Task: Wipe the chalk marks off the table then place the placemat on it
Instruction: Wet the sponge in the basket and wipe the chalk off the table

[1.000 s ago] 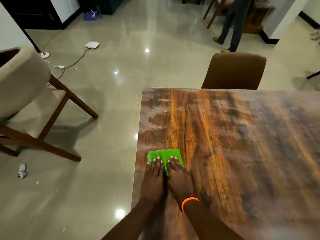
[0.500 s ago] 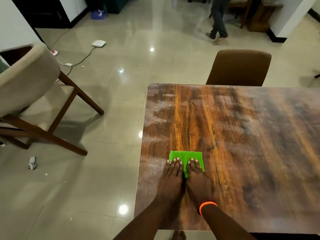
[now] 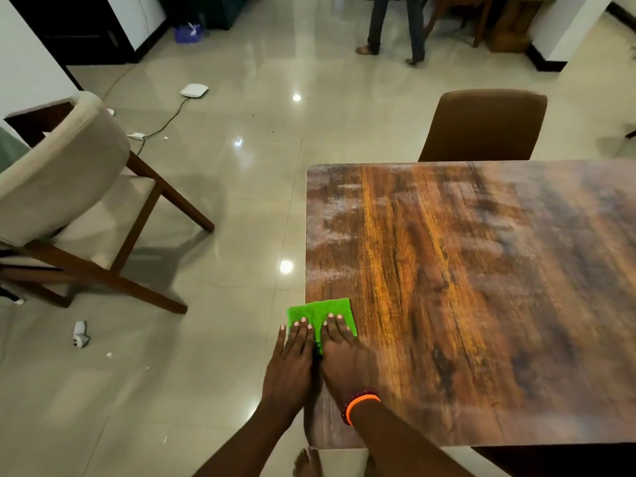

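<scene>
A folded green cloth (image 3: 318, 310) lies at the left edge of the wooden table (image 3: 481, 287), partly hanging past the edge. My left hand (image 3: 292, 359) and my right hand (image 3: 344, 356) press flat on the cloth side by side, fingers stretched forward. My left hand reaches past the table's edge. An orange band circles my right wrist. Whitish chalk smears (image 3: 330, 228) cover the table's far left part. No placemat is in view.
A brown chair (image 3: 485, 125) stands at the table's far side. A beige chair with wooden legs (image 3: 69, 201) stands on the tiled floor at left. A white device (image 3: 194, 90) with a cable and small objects lie on the floor. A person's legs (image 3: 395, 29) show far back.
Both hands have slid the green cloth leftward to the table's left edge; it now overhangs the edge. The person in the background has walked to the left.
</scene>
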